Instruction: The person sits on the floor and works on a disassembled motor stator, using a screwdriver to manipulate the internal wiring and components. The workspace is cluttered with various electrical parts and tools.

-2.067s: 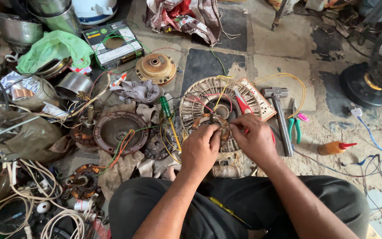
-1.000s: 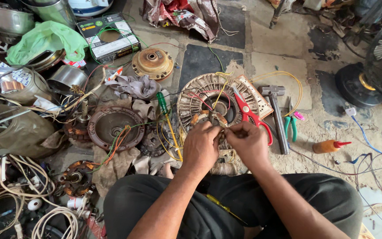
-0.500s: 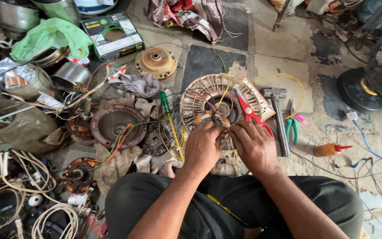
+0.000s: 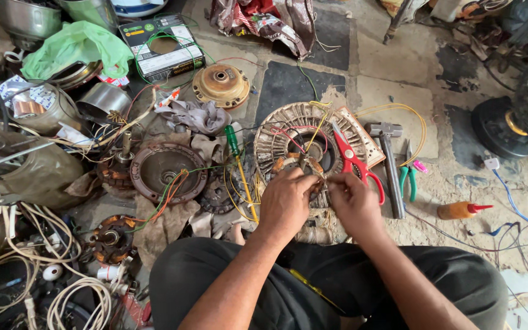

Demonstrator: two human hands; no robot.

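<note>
A round wound motor stator (image 4: 294, 137) is seen lying on the floor (image 4: 392, 82) directly in front of a seated person's knees, and both hands are closed over its near edge. The left hand (image 4: 285, 201) and right hand (image 4: 352, 201) are pinched on thin wire strands (image 4: 320, 177) at the stator's centre, fingertips almost touching. Red-handled scissors (image 4: 352, 160) are laid across the stator's right side, with a hammer (image 4: 391, 168) and green pliers (image 4: 408, 177) placed just beyond, and a green-handled screwdriver (image 4: 239, 165) to the left.
</note>
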